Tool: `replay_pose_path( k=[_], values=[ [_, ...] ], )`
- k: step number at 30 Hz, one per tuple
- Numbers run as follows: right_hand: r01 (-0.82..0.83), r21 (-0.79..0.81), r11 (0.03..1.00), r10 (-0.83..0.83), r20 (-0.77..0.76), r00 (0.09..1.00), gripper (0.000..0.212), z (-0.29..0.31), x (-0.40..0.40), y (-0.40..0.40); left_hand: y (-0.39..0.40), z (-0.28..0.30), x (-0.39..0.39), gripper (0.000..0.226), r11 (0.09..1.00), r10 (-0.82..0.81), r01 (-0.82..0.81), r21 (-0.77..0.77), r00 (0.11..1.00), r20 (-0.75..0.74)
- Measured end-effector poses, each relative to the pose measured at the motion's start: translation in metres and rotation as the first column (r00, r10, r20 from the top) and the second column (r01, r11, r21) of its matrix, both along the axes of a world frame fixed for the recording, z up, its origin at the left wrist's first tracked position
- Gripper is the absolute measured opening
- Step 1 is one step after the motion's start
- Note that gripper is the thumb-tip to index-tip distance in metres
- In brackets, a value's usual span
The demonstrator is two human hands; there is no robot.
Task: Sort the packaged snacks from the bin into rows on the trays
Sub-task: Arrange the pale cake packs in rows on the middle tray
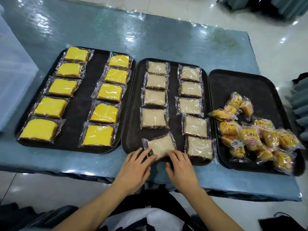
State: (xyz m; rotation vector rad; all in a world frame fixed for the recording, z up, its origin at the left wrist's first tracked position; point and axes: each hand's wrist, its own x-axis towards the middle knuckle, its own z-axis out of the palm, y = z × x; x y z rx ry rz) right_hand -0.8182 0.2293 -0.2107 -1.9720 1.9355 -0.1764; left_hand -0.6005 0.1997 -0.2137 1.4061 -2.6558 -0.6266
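Trays sit in a row: left tray (98, 67) holds yellow cake packets in two rows, middle tray (173, 97) pale ones. At its 6 o'clock edge, left hand (135, 167) and right hand (180, 165) press flat, uncurled fingers on a tilted pale packet (160, 145). Best turned square under its row; bun packets (253, 135) lie heaped at 3 o'clock.

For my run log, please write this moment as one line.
stage: aligning | item: tilted pale snack pack | place: middle tray, left row, near end | left hand, right hand: touching it
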Motion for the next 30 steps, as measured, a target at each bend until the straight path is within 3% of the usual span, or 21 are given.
replay_pose_path(
  k=[5, 12, 18, 30],
  values=[
    [-0.136, 0.003, 0.991, 0.136, 0.005, 0.991, 0.053, 0.001, 0.022, 0.003, -0.017, -0.002, 0.018, 0.049, 0.993, 0.118, -0.121, 0.011, 0.984, 0.130],
    [-0.143, 0.031, 0.989, 0.143, -0.001, 0.990, 0.045, 0.007, 0.025, -0.008, -0.030, 0.005, 0.022, 0.043, 0.996, 0.088, -0.084, -0.034, 0.990, 0.112],
    [-0.006, -0.044, 0.999, 0.007, 0.043, 0.999, 0.035, 0.017, -0.010, -0.042, -0.070, 0.014, -0.002, 0.027, 0.989, 0.135, -0.134, -0.059, 0.991, 0.013],
    [0.191, -0.079, 0.978, -0.199, -0.112, 0.974, 0.047, 0.014, -0.116, -0.243, -0.266, 0.025, -0.088, 0.047, 0.991, 0.125, -0.124, -0.050, 0.992, 0.024]
  ],
)
